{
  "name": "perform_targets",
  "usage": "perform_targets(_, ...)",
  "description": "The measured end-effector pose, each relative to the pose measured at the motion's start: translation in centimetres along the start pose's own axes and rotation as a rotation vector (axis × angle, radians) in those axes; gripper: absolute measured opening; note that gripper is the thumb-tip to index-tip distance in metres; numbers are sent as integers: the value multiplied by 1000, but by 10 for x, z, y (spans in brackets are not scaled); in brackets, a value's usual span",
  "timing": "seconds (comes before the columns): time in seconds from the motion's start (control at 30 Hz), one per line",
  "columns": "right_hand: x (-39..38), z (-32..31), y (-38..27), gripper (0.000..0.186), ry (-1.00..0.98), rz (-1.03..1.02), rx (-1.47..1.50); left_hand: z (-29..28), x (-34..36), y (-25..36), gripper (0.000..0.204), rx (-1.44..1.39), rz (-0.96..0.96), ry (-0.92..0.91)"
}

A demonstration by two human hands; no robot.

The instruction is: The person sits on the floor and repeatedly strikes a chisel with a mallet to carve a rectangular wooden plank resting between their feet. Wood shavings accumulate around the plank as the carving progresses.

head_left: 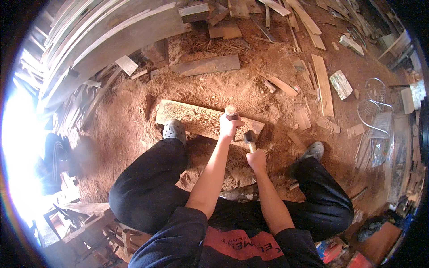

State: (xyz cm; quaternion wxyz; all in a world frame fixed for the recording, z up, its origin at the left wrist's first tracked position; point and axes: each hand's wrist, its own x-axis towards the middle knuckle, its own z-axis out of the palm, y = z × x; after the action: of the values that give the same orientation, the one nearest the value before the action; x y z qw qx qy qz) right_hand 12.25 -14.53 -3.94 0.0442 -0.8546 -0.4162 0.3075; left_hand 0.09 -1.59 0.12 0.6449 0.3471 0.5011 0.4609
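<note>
A pale wooden board (pixel 196 117) lies on the ground in front of me, much of its top strewn with wood chips. Over its right part my left hand (pixel 229 127) is closed round an upright chisel (pixel 231 110); only the round wooden end of its handle shows, and the blade is hidden below. My right hand (pixel 256 161), nearer to me, grips the light handle of a hammer (pixel 250 136). Its dark head is beside the left hand, apart from the chisel's end. My left shoe (pixel 174 130) rests at the board's near edge.
Stacked long planks (pixel 129 38) fill the far left. Behind the board lies a loose plank (pixel 205 65) among shavings. Offcuts, including a long strip (pixel 322 85), litter the dirt floor to the right, near a bent white wire (pixel 380 103). My right shoe (pixel 314 151) stands at right.
</note>
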Motion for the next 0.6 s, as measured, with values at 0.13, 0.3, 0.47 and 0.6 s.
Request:
perform_targets(0.13, -2, 3, -1, 34, 46, -27, -8, 5, -5, 2, 19, -41, 120, -79)
perform_targets(0.3, 3, -4, -4, 33, -83, 44, 2, 42, -16, 39, 36, 586, 354, -329)
perform_targets(0.47, -2, -12, -11, 31, -88, 72, 21, 26, 13, 41, 43, 808, 419, -521)
perform_targets(0.6, -2, -6, -3, 31, -31, -86, -20, -14, 17, -10, 32, 993, 377, -634)
